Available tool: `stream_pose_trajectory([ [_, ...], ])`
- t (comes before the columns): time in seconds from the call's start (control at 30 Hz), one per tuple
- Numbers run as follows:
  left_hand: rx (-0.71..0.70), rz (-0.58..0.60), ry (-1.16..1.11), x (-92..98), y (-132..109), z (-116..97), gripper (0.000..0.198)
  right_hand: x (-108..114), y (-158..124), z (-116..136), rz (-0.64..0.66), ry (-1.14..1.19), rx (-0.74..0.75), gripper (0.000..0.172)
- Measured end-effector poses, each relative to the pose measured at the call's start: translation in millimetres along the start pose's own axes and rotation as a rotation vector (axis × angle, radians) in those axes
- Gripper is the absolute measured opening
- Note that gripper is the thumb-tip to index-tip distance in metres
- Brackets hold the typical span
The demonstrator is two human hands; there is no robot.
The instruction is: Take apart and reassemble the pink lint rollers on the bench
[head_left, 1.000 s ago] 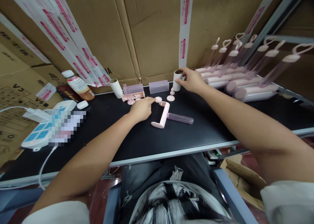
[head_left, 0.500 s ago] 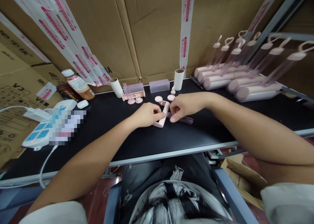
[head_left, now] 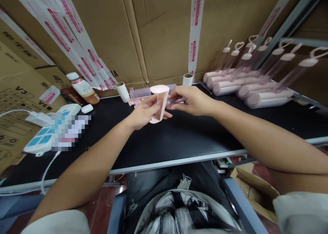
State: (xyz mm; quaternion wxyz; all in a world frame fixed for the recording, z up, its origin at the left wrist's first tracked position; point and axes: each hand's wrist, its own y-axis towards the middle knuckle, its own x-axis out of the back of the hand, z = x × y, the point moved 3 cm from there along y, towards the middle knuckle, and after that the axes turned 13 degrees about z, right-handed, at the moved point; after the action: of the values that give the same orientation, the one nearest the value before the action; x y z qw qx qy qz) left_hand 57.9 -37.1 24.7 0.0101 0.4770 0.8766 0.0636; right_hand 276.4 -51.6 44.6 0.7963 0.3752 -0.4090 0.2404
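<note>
My left hand [head_left: 143, 112] grips a pink U-shaped plastic bracket [head_left: 159, 102], lifted above the black table [head_left: 179, 138]. My right hand [head_left: 193, 100] pinches a translucent pink tube [head_left: 174, 100] by one end, its other end meeting the bracket. Both hands are raised at the table's centre, close together. Behind them stand a cardboard roll core [head_left: 188, 79] and a second core [head_left: 122, 91], with small pink parts [head_left: 138, 100] and a translucent purple block [head_left: 142, 92] partly hidden by my hands.
Finished pink rollers with heart-tipped handles [head_left: 251, 87] are stacked at the back right. A drink bottle [head_left: 82, 87], a white earbud case [head_left: 87, 108] and a power strip [head_left: 43, 138] lie at the left. Cardboard boxes [head_left: 159, 32] wall the back. My lap is below the table edge.
Both hands picked the bracket and the tube up off the table and raised them. A second ago my right hand was at the cardboard core at the back.
</note>
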Motion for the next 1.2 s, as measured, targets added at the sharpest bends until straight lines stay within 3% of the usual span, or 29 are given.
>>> stream_pose_trajectory([
  [0.2,-0.041,0.155,-0.157,-1.9,-2,-1,0.048,-2,1,-2,0.014,-0.084,0.135,0.030],
  [0.33,-0.158,0.105,-0.183,-11.6,7,-5,0.043,3,1,4,-0.033,-0.176,0.215,0.030],
  [0.5,-0.346,-0.066,-0.159,-15.6,-3,-43,0.032,47,-11,-5,-0.330,-0.452,0.026,0.021],
  [0.57,-0.321,-0.164,-0.085,-8.5,-12,-56,0.029,68,-19,-17,-0.503,-0.508,-0.100,0.018],
  [0.63,-0.273,-0.221,0.027,0.5,-16,-58,0.033,76,-22,-31,-0.584,-0.410,-0.203,0.026],
  [0.67,-0.234,-0.245,0.083,5.3,-14,-54,0.038,74,-21,-39,-0.563,-0.350,-0.255,0.027],
  [0.77,-0.078,-0.350,0.286,21.4,3,-33,0.045,49,-12,-60,-0.337,-0.254,-0.424,0.018],
  [0.83,-0.013,-0.457,0.510,32.3,18,-23,0.037,30,-7,-71,-0.180,-0.235,-0.531,0.012],
  [0.93,0.049,-0.582,0.912,43.4,41,-18,0.019,11,-4,-81,0.031,-0.234,-0.586,0.019],
  [1.03,0.189,-0.568,1.209,45.6,64,-18,0.011,3,-3,-83,0.188,-0.310,-0.605,0.019],
  [1.2,0.380,-0.432,1.435,37.9,99,-4,0.028,7,-3,-83,0.278,-0.443,-0.633,0.013],
])
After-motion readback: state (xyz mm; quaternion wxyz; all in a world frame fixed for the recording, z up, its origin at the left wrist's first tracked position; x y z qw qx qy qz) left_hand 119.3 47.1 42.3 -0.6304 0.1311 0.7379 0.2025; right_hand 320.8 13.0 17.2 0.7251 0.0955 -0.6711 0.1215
